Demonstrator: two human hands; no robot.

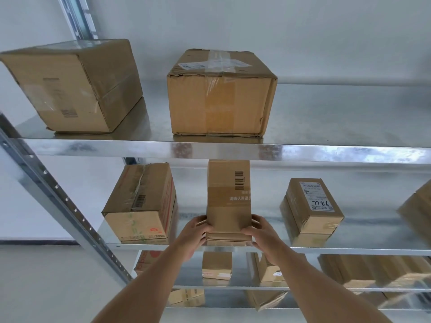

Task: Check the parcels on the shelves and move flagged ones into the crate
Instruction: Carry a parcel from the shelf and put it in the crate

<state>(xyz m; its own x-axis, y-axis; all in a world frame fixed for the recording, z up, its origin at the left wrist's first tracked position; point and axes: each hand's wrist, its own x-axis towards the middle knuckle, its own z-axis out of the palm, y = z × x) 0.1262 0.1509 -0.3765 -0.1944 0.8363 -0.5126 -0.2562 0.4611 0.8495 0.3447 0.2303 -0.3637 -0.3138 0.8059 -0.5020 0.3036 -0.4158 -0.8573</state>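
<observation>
The tall brown cardboard parcel (228,201) carries a black barcode and pale printed characters; the small tan carton (311,210) wears a white label with black handwriting; the squat brown box (142,203) shows red print and green marks, on silvery metal shelving (210,149)

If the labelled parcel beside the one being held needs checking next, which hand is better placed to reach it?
The right hand, probably. It grips the held box's right side, the side nearest the labelled parcel on the same shelf. The left hand would have to cross over the box.
</observation>
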